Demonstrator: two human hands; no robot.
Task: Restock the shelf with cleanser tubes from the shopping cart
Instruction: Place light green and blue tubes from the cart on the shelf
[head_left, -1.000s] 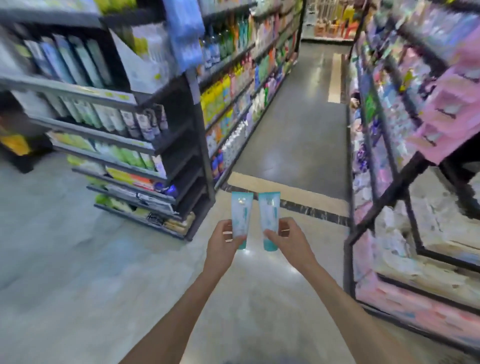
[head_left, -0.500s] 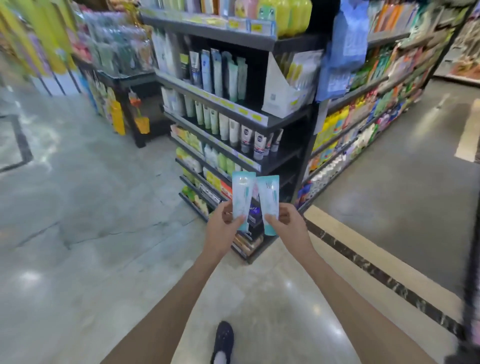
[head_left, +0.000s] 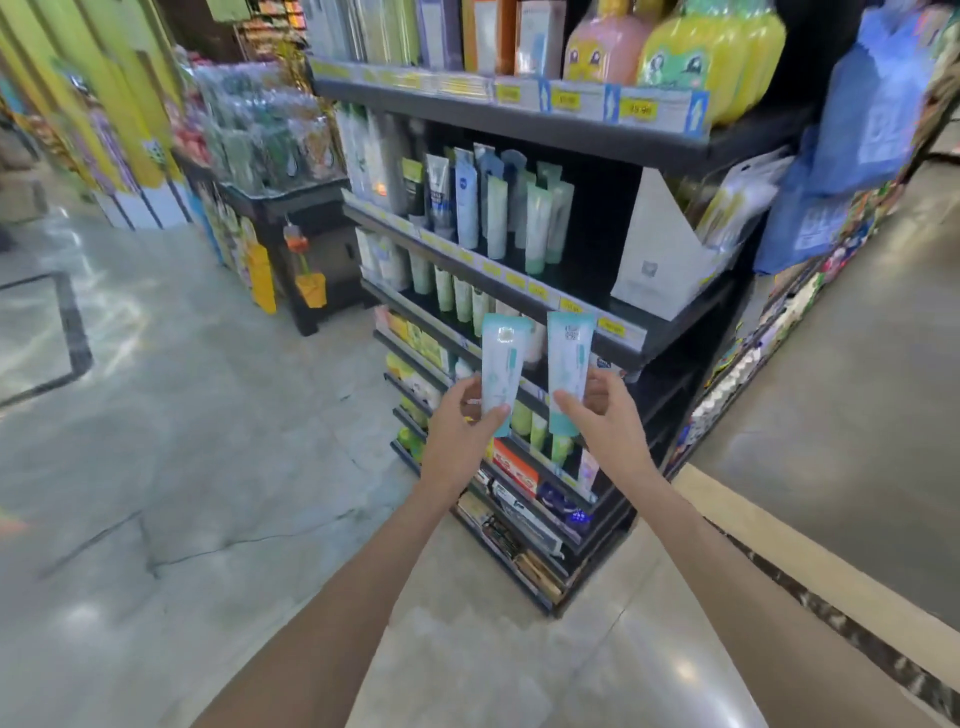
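Here, in the head view, each hand carries one cleanser tube upright, flat crimped end up and cap end down. The left hand (head_left: 457, 431) has its fingers curled round the lower half of the left cleanser tube (head_left: 502, 371), thumb across the front; the right hand (head_left: 605, 421) pinches the right cleanser tube (head_left: 568, 364) low down the same way. Both tubes stand above the fingers, side by side but apart, in front of the black shelf (head_left: 618, 343) edge with its yellow price tags. They look like light, soft plastic tubes with a smooth, glossy teal-and-white skin, likely to dent if squeezed and a little slippery. Holding near the stiffer cap end seems wise. Similar pale green tubes (head_left: 535, 228) stand on the shelf beyond the fingers.
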